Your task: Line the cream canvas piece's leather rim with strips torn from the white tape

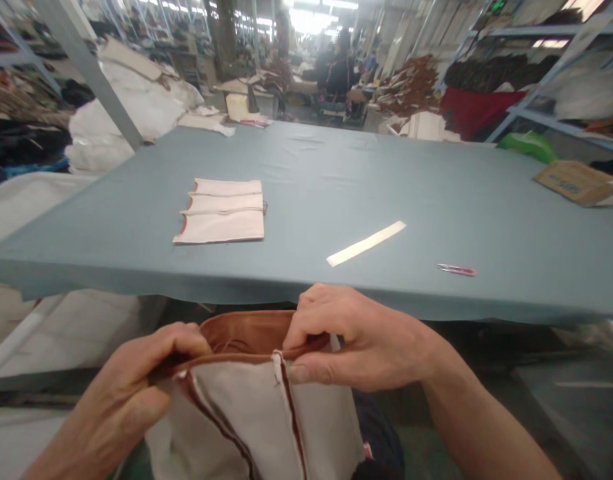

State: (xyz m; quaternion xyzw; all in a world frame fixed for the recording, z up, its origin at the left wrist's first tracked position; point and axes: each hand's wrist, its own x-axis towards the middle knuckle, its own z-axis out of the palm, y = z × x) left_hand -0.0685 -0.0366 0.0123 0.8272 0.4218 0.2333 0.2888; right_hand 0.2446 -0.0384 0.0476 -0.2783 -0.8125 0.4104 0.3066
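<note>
In front of the table's near edge, a cream fabric bag body [236, 407] with brown seams and a brown lining hangs between my two hands, its mouth facing up. My left hand [146, 373] grips the rim at the left, thumb outside and fingers curled over the edge. With thumb and fingers, my right hand [346, 340] pinches the rim just right of a vertical seam whose pale end sticks up. The lower part of the bag runs out of the picture.
On the blue-grey covered table [296, 160] lie a folded cream panel piece [224, 212], a pale strip [366, 245] and pink-handled thread snips [456, 269]. A brown paper packet [579, 181] and a green item [529, 145] sit at the right edge. A metal post [94, 73] stands at left.
</note>
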